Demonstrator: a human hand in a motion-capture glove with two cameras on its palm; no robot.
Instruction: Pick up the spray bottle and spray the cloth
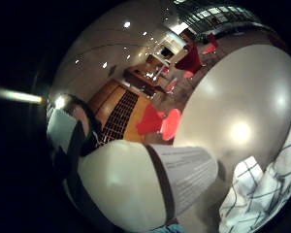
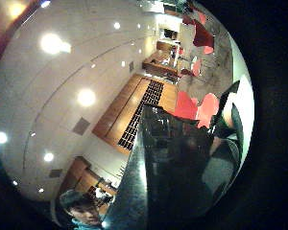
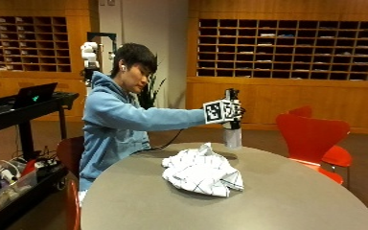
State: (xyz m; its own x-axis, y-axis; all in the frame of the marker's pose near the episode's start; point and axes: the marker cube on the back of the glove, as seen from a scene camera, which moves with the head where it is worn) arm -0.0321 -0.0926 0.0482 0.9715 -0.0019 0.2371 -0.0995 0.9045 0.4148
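In the outside view, a person in a blue hoodie reaches over the round grey table [image 3: 286,201]. The gloved right hand [image 3: 237,114] grips the neck of a spray bottle [image 3: 232,137], which has a black head and a translucent white body. The bottle stands upright over the table's far side, and I cannot tell whether its base touches the top. A crumpled white cloth [image 3: 203,172] with dark checks lies mid-table, in front of the bottle. The little finger side palm view shows the bottle's white body [image 1: 126,184] close up, with the cloth [image 1: 262,189] on the table beside it. The black spray head [image 2: 177,163] fills the thumb side palm view.
Red chairs [image 3: 311,136] stand at the table's right side. A black cart [image 3: 18,120] with a laptop and loose gear stands at the left. Wooden pigeonhole shelving [image 3: 286,48] lines the back wall.
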